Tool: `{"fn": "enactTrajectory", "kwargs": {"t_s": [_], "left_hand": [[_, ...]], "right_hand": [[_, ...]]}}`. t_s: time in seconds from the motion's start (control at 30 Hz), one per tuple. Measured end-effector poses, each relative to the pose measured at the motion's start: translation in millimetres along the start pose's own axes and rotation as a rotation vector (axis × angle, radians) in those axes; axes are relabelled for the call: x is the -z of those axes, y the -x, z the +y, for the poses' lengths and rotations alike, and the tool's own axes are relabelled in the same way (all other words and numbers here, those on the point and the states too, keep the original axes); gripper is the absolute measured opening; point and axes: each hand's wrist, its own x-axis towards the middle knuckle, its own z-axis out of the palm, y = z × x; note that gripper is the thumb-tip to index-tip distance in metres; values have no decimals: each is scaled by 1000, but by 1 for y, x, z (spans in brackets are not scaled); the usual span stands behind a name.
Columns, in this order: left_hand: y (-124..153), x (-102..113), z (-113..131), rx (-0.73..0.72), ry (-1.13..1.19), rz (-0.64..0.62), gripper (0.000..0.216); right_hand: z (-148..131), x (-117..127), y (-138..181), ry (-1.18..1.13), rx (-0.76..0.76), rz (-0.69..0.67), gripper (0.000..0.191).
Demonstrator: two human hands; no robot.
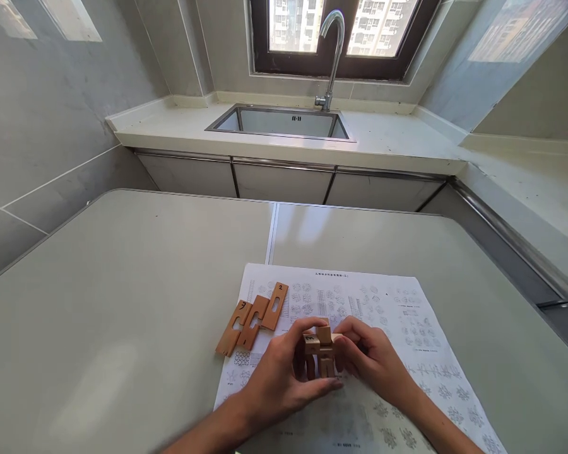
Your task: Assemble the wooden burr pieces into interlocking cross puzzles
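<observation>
Between my two hands is a small wooden block puzzle [325, 350] of interlocking pieces, held above the printed sheet. My left hand [291, 372] wraps it from the left, with the index finger on top and the thumb below. The fingers of my right hand [366, 353] pinch a piece at the puzzle's right side; most of that piece is hidden by the fingertips. To the left lie three flat wooden pieces with cut-out slots: one marked 3 [231, 331], a middle one [252, 329] and one marked 2 [276, 304].
A large paper sheet [360, 290] with printed diagrams lies on the pale table [146, 284], partly under the flat pieces. Beyond the table's far edge are a counter [383, 135], a steel sink [284, 123] and a tall tap [334, 57] below a window. A dark cable [563, 302] shows at the right.
</observation>
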Motion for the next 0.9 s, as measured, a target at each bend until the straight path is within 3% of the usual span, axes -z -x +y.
{"fn": "enactTrajectory", "kwargs": {"t_s": [0.23,0.43,0.63,0.9], "left_hand": [[0,3,8,-31,7,-27,60],[1,5,16,75,21,-14,48],[-2,9,17,104,47,0,49],[-1,10,10,54,-57,15,42]], "right_hand": [[-4,-2,-3,-59,-11,-17,45],[-7,0,-2,-77,-2,-32,38],[-8,1,0,75,112,-13,43],[-7,-1,1,190,144,11,42]]}}
